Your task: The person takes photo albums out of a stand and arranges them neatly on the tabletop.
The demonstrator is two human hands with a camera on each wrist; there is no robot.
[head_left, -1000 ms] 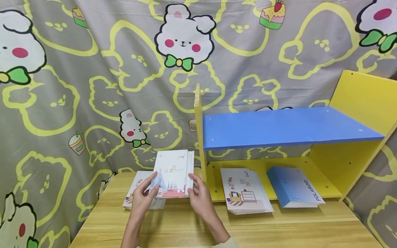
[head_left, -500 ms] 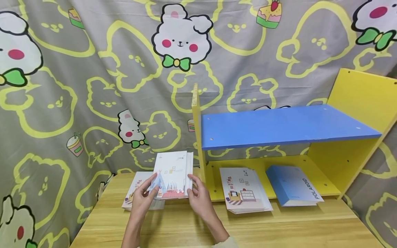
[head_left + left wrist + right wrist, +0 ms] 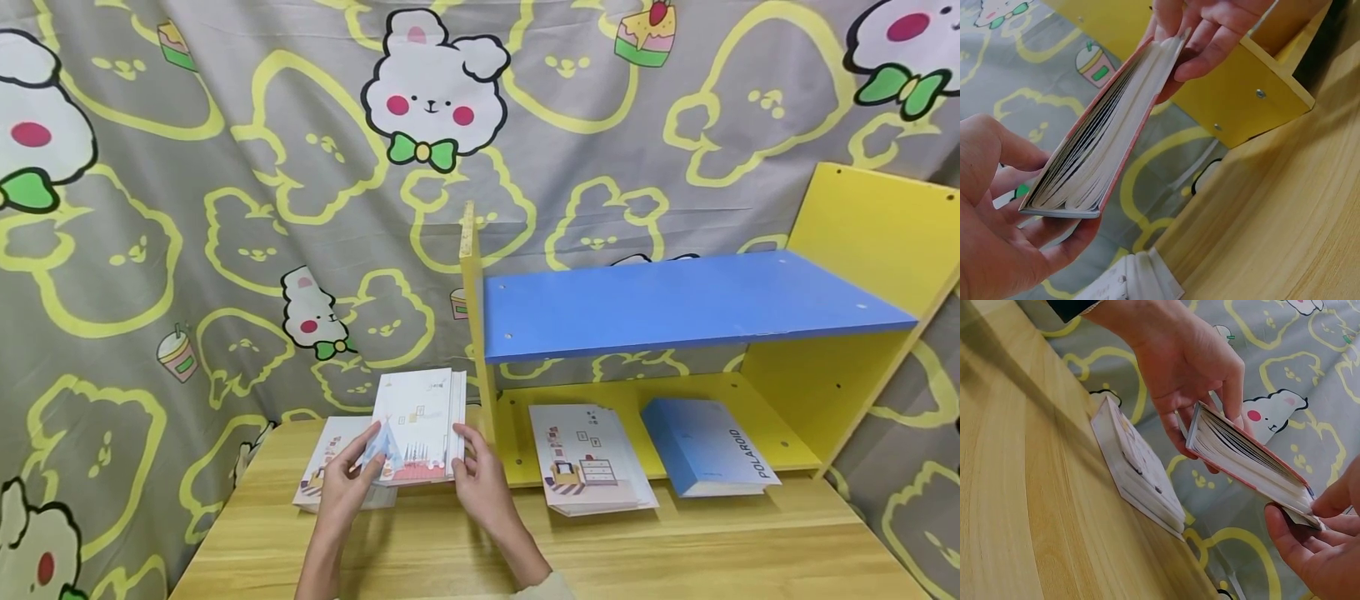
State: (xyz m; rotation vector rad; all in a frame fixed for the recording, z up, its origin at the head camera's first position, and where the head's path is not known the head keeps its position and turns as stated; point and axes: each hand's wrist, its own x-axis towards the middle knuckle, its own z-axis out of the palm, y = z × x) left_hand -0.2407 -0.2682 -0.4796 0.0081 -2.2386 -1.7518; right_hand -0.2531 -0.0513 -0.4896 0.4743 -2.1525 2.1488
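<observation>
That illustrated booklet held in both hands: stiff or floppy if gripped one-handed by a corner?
Probably floppy. The booklet has thin soft covers and its pages fan apart at the open edge. Both the left hand and right hand hold it. It looks light, and the glossy cover may slip.

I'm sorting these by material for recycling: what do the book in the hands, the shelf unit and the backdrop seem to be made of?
The book looks like paper: a matt printed cover and a block of thin white pages fanned at the edge. The shelf unit seems to be painted or laminated board, smooth yellow and blue with visible screw heads. The backdrop looks like woven fabric, creased and printed with cartoon bears.
</observation>
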